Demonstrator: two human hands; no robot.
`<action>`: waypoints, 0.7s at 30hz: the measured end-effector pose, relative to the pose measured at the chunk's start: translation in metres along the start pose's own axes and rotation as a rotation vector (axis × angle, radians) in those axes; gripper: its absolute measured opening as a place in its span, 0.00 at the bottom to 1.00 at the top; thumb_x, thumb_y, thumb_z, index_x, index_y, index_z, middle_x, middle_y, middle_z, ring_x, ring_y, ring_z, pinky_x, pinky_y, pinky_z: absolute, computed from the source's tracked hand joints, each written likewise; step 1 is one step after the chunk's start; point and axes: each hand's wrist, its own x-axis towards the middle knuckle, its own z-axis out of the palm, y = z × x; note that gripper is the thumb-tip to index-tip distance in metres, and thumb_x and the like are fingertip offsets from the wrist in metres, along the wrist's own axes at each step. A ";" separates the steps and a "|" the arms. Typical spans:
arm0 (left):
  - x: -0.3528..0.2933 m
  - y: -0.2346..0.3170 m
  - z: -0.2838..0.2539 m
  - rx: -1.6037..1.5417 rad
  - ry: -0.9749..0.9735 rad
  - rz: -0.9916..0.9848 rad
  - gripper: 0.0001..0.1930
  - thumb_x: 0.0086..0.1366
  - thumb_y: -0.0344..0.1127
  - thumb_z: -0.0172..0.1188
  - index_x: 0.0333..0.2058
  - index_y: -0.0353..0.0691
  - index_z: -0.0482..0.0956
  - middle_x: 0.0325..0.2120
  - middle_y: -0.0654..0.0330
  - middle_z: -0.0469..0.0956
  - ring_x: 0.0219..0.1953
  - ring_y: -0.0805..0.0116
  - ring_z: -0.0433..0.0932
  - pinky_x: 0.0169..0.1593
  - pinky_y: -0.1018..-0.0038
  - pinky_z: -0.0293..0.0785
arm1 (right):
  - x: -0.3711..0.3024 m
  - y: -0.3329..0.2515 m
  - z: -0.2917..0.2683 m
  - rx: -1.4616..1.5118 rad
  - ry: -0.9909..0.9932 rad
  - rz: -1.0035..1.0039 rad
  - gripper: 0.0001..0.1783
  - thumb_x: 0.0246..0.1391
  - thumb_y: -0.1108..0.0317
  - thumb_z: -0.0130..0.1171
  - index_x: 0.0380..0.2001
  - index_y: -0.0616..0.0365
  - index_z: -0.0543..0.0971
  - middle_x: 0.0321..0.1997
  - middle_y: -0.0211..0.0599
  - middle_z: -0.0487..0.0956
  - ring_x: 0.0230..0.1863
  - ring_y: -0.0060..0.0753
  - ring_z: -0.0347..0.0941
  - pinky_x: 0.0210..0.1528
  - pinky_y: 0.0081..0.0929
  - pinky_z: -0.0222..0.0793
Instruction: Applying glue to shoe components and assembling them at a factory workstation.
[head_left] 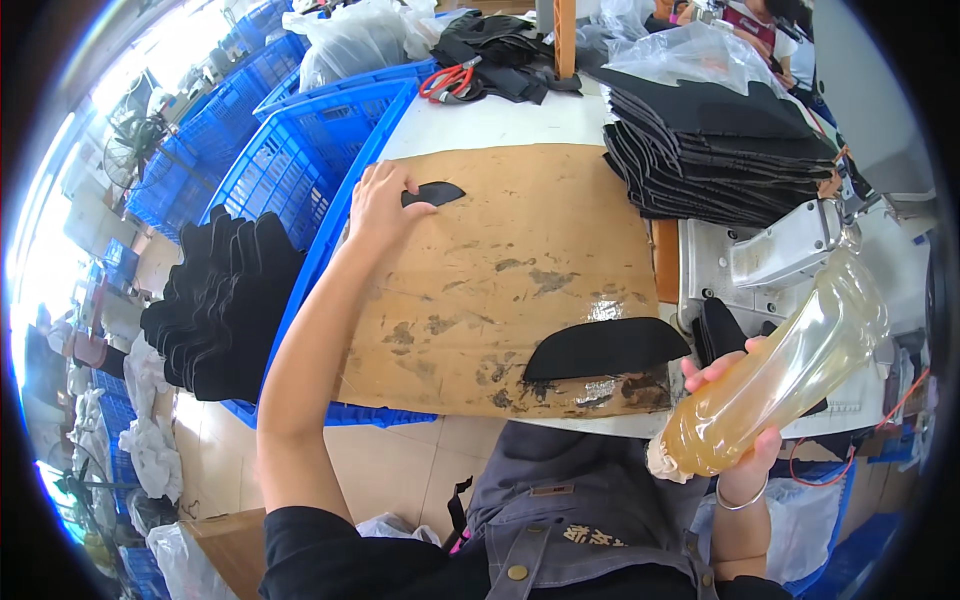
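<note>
My left hand (381, 203) is at the far left of a stained cardboard sheet (480, 240). Its thumb and forefinger close round the left end of a small black fabric piece (438, 193), and the hand covers part of that piece. A larger black half-moon fabric piece (605, 350) lies flat on the sheet's near right, beside dark, shiny smears. My right hand (745, 450) grips a clear plastic bottle (765, 385) of yellowish liquid. The bottle is tilted neck down, its mouth covered with a pale wrapping (665, 460), apart from the larger piece.
Stacked black fabric pieces (710, 150) stand at the back right, above a metal machine part (785, 245). Blue crates (310, 160) line the left side, with more black pieces (225, 305) piled there. Red-handled scissors (449, 82) lie at the back beside black scraps.
</note>
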 end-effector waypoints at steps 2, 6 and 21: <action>-0.005 -0.003 -0.003 0.064 0.062 0.024 0.20 0.47 0.42 0.72 0.37 0.43 0.75 0.41 0.59 0.72 0.51 0.56 0.67 0.52 0.62 0.64 | 0.002 0.000 0.002 -0.004 -0.001 -0.006 0.52 0.41 0.42 0.70 0.61 0.57 0.56 0.46 0.51 0.72 0.46 0.47 0.75 0.63 0.52 0.61; -0.043 0.045 -0.021 0.135 0.242 0.197 0.26 0.49 0.43 0.70 0.45 0.42 0.73 0.45 0.56 0.72 0.50 0.54 0.69 0.52 0.60 0.64 | 0.009 -0.003 0.000 -0.031 0.051 -0.067 0.53 0.41 0.43 0.70 0.61 0.58 0.56 0.48 0.53 0.71 0.50 0.48 0.73 0.59 0.50 0.65; -0.177 0.140 0.009 -0.309 0.331 0.491 0.15 0.50 0.25 0.63 0.39 0.33 0.79 0.39 0.52 0.80 0.36 0.61 0.81 0.39 0.72 0.79 | 0.068 0.036 0.084 -0.495 -0.273 -0.139 0.42 0.46 0.56 0.70 0.58 0.62 0.61 0.50 0.50 0.73 0.51 0.42 0.72 0.55 0.39 0.69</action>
